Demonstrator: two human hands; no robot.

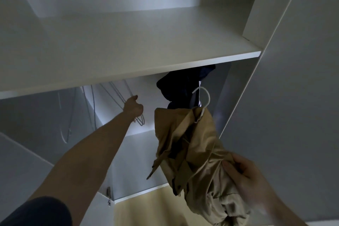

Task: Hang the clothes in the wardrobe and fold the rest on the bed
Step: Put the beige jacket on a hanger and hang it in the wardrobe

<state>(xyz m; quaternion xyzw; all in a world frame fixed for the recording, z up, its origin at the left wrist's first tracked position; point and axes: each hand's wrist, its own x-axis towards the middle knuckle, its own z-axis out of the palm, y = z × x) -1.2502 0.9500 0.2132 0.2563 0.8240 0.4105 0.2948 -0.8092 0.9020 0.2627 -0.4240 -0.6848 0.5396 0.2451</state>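
Head view, looking up into an open white wardrobe (256,5). A broad white shelf (128,57) spans the frame from 9 to 3 o'clock.

Left hand (133,107): arm extended toward centre, fingers curled round a bunch of thin wire hangers (119,95) that hang below the shelf. Further wire hangers (67,130) hang at 9 o'clock, apart from the hand.

Right hand (244,172): at 4 o'clock, gripping the bunched lower part of a tan garment (194,152). The garment sits on a white hanger (203,101), whose hook rises from the collar, just below the shelf's front edge; whether the hook is on a rail cannot be told.

A dark navy garment (179,86) hangs directly behind the tan one, under the shelf at 1 o'clock.

A dark sleeve (36,211) shows at 7 o'clock.
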